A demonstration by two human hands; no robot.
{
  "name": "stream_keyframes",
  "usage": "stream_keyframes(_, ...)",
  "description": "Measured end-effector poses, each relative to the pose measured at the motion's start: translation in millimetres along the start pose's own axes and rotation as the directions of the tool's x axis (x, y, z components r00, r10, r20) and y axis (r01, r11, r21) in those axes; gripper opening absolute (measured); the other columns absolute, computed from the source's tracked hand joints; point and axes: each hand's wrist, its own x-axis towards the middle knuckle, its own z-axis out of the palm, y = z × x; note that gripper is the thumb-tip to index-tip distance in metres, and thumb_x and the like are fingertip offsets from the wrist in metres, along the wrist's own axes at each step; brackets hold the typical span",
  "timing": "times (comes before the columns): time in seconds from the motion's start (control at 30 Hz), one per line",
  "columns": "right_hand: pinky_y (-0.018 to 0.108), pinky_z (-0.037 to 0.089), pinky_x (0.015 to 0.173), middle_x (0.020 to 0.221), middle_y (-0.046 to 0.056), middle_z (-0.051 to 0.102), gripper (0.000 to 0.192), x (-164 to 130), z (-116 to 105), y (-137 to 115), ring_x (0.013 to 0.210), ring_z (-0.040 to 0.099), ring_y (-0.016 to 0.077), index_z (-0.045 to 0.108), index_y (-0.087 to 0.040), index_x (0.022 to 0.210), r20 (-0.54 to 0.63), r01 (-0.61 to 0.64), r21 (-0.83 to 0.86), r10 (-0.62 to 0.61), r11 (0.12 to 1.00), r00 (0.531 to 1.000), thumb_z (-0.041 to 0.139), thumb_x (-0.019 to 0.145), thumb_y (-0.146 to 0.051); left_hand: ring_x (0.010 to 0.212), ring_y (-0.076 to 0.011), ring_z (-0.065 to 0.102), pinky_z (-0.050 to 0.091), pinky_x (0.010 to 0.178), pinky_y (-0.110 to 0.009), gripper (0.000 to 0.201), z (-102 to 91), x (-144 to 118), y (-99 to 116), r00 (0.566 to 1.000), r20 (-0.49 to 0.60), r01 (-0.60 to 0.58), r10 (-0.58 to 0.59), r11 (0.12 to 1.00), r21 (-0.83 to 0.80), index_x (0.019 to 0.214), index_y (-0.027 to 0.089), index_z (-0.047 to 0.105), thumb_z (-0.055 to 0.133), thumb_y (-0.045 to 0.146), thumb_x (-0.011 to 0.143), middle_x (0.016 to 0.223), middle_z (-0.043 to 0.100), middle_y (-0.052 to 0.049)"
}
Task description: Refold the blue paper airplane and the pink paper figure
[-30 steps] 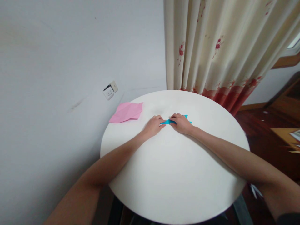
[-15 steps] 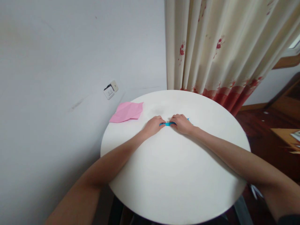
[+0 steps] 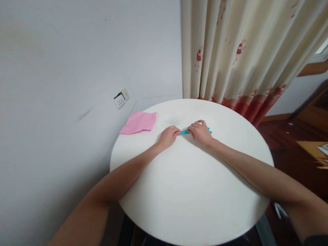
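Rnd white table [image 3: 192, 194]: L hand [image 3: 167, 137] & R hand [image 3: 201, 133], each w/ narrow grip, pinch blue folded paper [image 3: 184, 132].

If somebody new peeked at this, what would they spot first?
Probably the pink paper lying at the far left edge of the round white table. Then the folded blue paper that the left hand and right hand hold. Beyond the table hangs a cream curtain with a red lower band.
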Motion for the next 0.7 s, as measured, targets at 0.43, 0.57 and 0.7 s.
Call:
stream_keyframes(0.43, 0.055, 0.017, 0.105, 0.091, 0.008, 0.072, 0.026, -0.5, 19.5, 17.9, 0.099, 0.057, 0.0265, 0.072, -0.02, 0.088, 0.05, -0.187, 0.087, 0.183, 0.979, 0.982, 0.049, 0.097, -0.029, 0.084, -0.0193, 0.065, 0.047, 0.079, -0.029, 0.024, 8.8, -1.8, -7.8, 0.992, 0.049, 0.11, -0.115, 0.989, 0.095, 0.097, 0.02, 0.077, 0.054, 0.028, 0.095, 0.091, 0.074, -0.005)
stream_keyframes(0.57, 0.056, 0.019, 0.105, 0.094, 0.009, 0.071, 0.026, 0.3, 22.3, 19.3, 0.1, 0.057, 0.027, 0.072, -0.019, 0.089, 0.039, -0.222, 0.079, 0.22, 0.972, 0.975, 0.051, 0.097, -0.032, 0.112, -0.02, 0.062, 0.043, 0.101, -0.032, 0.031, 5.4, -6.5, 2.6, 0.991, 0.111, -0.086, 0.067, 0.981, 0.175, 0.117, 0.021, 0.071, 0.045, 0.023, 0.099, 0.12, 0.07, -0.006)
stream_keyframes(0.7, 0.058, 0.02, 0.106, 0.103, 0.012, 0.07, 0.026, -3.0, 23.6, 21.3, 0.106, 0.057, 0.0302, 0.072, -0.019, 0.1, 0.006, -0.252, 0.061, 0.252, 0.966, 0.968, 0.051, 0.097, -0.035, 0.142, -0.0232, 0.039, 0.028, 0.117, -0.037, 0.05, 13.2, -19.1, 19.1, 0.937, 0.309, -0.236, 0.163, 0.948, 0.214, 0.146, 0.012, 0.045, 0.039, 0.037, 0.103, 0.153, 0.043, -0.014)
